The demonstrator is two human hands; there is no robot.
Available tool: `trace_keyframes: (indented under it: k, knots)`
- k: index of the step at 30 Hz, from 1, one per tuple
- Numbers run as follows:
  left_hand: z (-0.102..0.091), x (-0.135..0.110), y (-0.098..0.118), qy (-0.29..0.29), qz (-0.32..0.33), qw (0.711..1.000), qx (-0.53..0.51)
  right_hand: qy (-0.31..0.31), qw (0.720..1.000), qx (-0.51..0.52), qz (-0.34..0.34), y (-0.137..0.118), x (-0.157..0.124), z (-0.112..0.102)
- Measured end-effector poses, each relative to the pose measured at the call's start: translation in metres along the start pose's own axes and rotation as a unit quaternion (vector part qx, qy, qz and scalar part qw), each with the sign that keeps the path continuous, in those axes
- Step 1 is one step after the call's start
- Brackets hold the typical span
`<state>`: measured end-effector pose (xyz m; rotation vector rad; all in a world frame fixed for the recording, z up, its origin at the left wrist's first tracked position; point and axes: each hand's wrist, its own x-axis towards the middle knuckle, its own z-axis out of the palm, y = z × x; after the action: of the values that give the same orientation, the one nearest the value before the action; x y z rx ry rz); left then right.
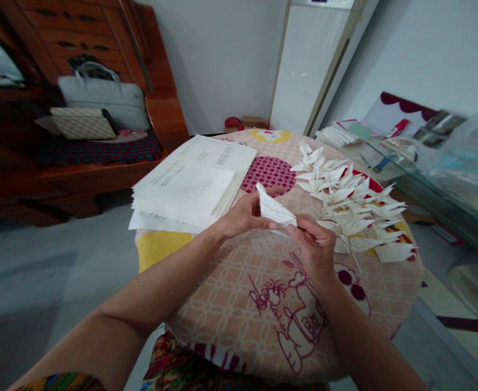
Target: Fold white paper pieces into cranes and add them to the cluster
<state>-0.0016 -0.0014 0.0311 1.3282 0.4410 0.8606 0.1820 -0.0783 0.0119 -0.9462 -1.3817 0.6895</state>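
Note:
A small piece of folded white paper, printed with faint writing, is held between both hands above the middle of the round table. My left hand pinches its left and lower edge, thumb in front and fingers behind. At its right corner, my right hand grips with thumb and curled fingers. To the right lie many folded paper cranes with pointed wings, heaped in rows. A thick stack of printed paper sheets lies left of my hands, with a smaller blank sheet on top.
A patterned pink cloth covers the round table. Beyond its right edge stands a glass-topped stand with papers and a plastic bag. A wooden bench at the left holds a grey handbag and a quilted pouch.

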Motion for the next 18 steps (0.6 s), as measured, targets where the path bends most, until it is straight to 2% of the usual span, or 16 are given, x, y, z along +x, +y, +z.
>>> trace_keyframes:
  k: [4, 9, 11, 15, 18]
  knots:
    - [0.006, -0.003, 0.001, 0.027, 0.004, 0.999, -0.029, -0.019, 0.999, -0.042, -0.015, -0.003, 0.000, 0.001]
    - [0.015, -0.002, 0.000, 0.085, 0.004, 0.995, -0.050, -0.029, 0.983, -0.161, -0.085, -0.004, 0.001, 0.002]
    - [0.017, -0.001, -0.002, 0.111, 0.003, 0.992, -0.055, -0.026, 0.980, -0.181, -0.076, -0.001, 0.000, 0.003]
    - [0.023, 0.001, -0.005, 0.127, -0.004, 0.989, -0.080, -0.052, 0.988, -0.142, -0.026, 0.007, -0.002, 0.004]
    - [0.028, 0.000, -0.004, 0.131, -0.005, 0.988, -0.082, -0.063, 0.984, -0.158, -0.050, 0.008, -0.004, 0.006]
